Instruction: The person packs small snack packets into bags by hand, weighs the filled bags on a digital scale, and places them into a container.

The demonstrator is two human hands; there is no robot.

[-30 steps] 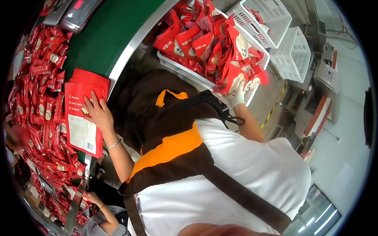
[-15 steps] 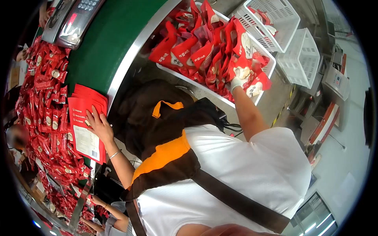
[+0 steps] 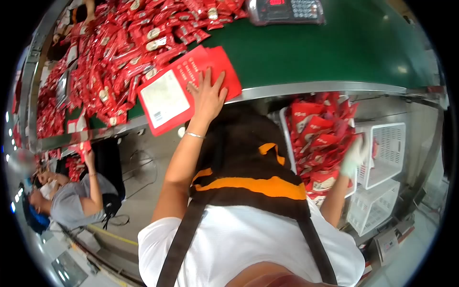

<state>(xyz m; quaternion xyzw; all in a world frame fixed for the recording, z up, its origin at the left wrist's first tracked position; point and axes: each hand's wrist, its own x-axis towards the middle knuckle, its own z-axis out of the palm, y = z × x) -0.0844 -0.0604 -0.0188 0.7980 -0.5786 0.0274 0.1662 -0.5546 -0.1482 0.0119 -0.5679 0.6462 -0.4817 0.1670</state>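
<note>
My bare left hand [image 3: 209, 94] lies flat with spread fingers on a stack of flat red printed pouches [image 3: 221, 60]. The stack rests at the metal edge of the green table [image 3: 296, 52], its top pouch showing a white label panel and a barcode. At the lower right, my right hand [image 3: 354, 157] wears a whitish glove and is over the right side of a white crate [image 3: 288, 143]. Filled red bags [image 3: 313, 129] are packed upright in that crate. Motion blurs the gloved fingers, so whether they hold anything is unclear.
Small red packets [image 3: 138, 43] form a large heap on the table's left. A digital scale [image 3: 286, 10] sits at the back. White baskets [image 3: 389, 148] stand right of the crate. Another person in a grey shirt [image 3: 76, 203] works at the lower left.
The whole view has turned as my head moved. My right hand has come up from among the bags to the crate's right side. My left hand stays on the pouch stack.
</note>
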